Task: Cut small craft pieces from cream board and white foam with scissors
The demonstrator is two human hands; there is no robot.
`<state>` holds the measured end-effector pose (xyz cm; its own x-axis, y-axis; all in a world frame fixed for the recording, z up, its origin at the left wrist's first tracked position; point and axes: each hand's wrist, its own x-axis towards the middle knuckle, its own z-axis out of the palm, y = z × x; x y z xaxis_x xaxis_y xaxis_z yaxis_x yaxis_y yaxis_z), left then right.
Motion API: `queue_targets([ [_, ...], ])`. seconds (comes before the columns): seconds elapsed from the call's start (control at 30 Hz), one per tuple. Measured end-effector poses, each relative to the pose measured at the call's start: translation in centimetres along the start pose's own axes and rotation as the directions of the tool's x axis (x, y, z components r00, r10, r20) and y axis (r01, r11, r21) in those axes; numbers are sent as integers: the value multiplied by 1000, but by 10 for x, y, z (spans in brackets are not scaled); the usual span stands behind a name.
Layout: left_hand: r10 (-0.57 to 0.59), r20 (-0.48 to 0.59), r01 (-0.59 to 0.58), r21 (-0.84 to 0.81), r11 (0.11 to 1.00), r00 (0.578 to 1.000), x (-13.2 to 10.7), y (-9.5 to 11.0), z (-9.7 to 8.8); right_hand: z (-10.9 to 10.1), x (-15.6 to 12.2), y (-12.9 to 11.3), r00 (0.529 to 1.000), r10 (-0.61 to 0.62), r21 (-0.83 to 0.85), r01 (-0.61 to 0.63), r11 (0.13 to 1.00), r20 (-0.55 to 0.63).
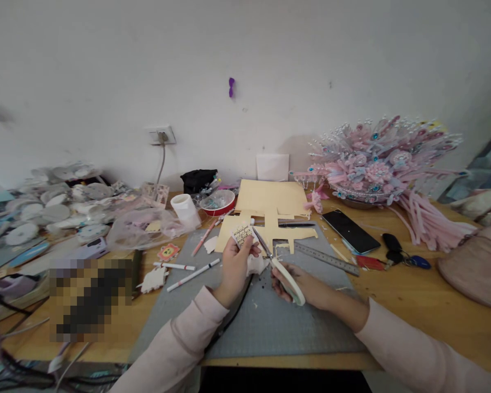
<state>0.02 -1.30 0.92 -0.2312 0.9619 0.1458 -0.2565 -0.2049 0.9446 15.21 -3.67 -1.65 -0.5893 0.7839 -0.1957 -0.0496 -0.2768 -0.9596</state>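
Left hand: fingers are pinching the patterned piece.
Right hand: fingers are gripping the scissors (blades beside the piece).
Cutting: seemingly proceeding, calling for steady holding.

two hands, one phone, one pair of scissors.

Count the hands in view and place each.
2, both over the gray mat: the left hand holds a patterned piece; right of it, the right hand holds scissors.
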Motion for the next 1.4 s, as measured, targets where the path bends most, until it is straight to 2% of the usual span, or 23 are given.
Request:
queue_targets([
  [0.17,-5,3,5,27,1000,1000,0,2,0,2,1,-1,998,21,-1,-21,1000,-55],
  [0.27,-55,98,49,65,997,994,-3,3,0,1,2,-3,991,-35,-37,30,999,-132],
  [0.33,-137,224,118,100,988,965,-5,2,1,0,2,-7,970,-106,-79,91,993,-220],
  [0.4,-225,351,183,148,972,909,-6,1,1,-2,0,-12,933,-172,-117,142,983,-315],
  [0.47,-287,432,218,204,954,855,-6,-1,1,-5,-1,-18,891,-214,-120,181,976,-401],
  [0.53,-318,454,225,247,943,833,-6,-2,1,-6,-2,-22,857,-233,-91,215,972,-460],
  [0.6,-333,448,224,278,934,830,-5,-2,1,-6,-3,-26,841,-236,-65,234,970,-488],
  [0.67,-344,449,227,295,928,825,-5,-2,0,-5,-4,-28,841,-233,-74,226,971,-488],
  [0.8,-379,490,244,318,916,785,-5,-3,-1,-4,-5,-29,838,-239,-129,201,971,-491],
  [0.87,-372,473,245,309,919,798,-6,-4,-2,-5,-5,-28,832,-228,-122,192,974,-506],
  [1.0,-343,357,276,227,934,869,-4,-5,-4,-8,-5,-23,833,-192,-55,192,980,-519],
  [1.13,-283,244,262,117,958,928,2,-5,-6,-10,-6,-23,893,-126,-70,106,992,-433],
  [1.2,-249,221,229,109,967,943,5,-5,-7,-10,-7,-25,921,-66,-122,20,992,-383],
  [1.27,-219,210,203,95,975,953,6,-4,-7,-8,-7,-28,930,-11,-163,-53,985,-368],
  [1.4,-204,212,197,50,979,956,6,-3,-5,-8,-7,-30,931,-3,-219,-82,972,-364],
])
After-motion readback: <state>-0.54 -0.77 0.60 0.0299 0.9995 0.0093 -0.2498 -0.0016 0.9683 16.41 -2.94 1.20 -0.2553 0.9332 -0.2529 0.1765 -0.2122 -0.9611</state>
